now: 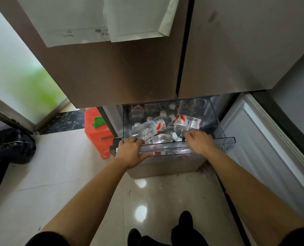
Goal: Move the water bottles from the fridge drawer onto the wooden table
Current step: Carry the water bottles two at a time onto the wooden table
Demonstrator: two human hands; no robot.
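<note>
A clear plastic fridge drawer [225, 141] is pulled out below the brown fridge doors, holding several clear water bottles with red-and-white labels. One bottle [147, 127] lies slanted on the left of the pile, another [184, 121] stands tilted on the right. My left hand [132, 151] reaches over the drawer's front left rim, fingers curled at the base of the left bottle, thumb along the rim. My right hand [200, 141] reaches into the drawer with fingers bent around the bottom of the right bottle. The wooden table is out of view.
An orange plastic stool [96, 132] with a green piece on it stands left of the drawer. A black bag [11, 146] lies on the tiled floor at the far left. An open white fridge door [264, 139] is on the right. Papers hang on the upper door.
</note>
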